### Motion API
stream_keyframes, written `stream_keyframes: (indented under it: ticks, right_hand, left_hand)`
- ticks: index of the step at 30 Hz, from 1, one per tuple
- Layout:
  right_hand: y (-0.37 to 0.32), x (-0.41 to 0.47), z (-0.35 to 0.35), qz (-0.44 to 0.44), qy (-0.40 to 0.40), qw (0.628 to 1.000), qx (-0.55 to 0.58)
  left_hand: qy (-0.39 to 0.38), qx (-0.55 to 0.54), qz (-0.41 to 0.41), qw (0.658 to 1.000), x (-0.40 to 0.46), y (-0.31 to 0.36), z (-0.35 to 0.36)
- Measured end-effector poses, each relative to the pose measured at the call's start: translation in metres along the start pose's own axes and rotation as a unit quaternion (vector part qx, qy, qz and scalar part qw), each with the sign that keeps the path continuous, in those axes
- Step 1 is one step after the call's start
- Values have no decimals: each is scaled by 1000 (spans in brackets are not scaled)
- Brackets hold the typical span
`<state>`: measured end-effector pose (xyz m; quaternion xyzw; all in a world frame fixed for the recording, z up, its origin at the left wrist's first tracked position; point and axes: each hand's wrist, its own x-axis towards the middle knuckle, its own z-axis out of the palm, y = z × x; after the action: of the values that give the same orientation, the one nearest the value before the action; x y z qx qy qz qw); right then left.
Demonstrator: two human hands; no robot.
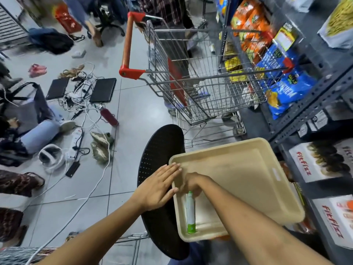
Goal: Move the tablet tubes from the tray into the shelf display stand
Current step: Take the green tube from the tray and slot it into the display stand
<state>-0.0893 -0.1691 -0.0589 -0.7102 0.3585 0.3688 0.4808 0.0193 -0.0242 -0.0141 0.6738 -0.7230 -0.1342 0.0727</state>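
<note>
A beige tray (248,169) rests on a black perforated seat (162,150) in front of me. One white and green tablet tube (190,213) lies along the tray's left inner wall. My right hand (193,183) reaches into the tray and its fingers close around the tube's far end. My left hand (160,186) lies flat with fingers together against the tray's left rim, holding nothing. White display boxes (321,163) printed with red lettering sit on the grey shelf at the right.
A metal shopping cart (200,77) with a red handle stands just beyond the tray. Snack bags (282,83) fill the grey shelf rack on the right. Laptops, cables, a red bottle (108,115) and bags litter the tiled floor on the left, where people sit.
</note>
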Motion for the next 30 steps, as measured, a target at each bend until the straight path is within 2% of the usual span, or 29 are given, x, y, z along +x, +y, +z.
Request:
stream_keyframes:
  ticks: [3,8,13,17,20,23,30]
  right_hand:
    - [-3,-19,4,-35,41,996,-74]
    - [-5,-65,10,-86,181,970,-136]
    - [-9,-147,-10,-149,297,935,-124]
    - [-6,-229,-31,-151,356,913,-129]
    - [7,-303,-47,-150,395,896,-135]
    - [22,-388,-63,-136,437,870,-186]
    - [44,-596,-83,-61,534,809,-237]
  left_hand:
    - [-4,4,1,1000,0,2,-3]
    - [-1,5,5,1000,4,14,-19]
    - [79,-28,24,996,34,54,-66]
    - [154,-54,54,985,70,99,-122]
    - [178,-59,111,976,103,136,-158]
    - [193,-53,193,961,148,182,-193]
    - [257,-90,373,887,229,319,-266]
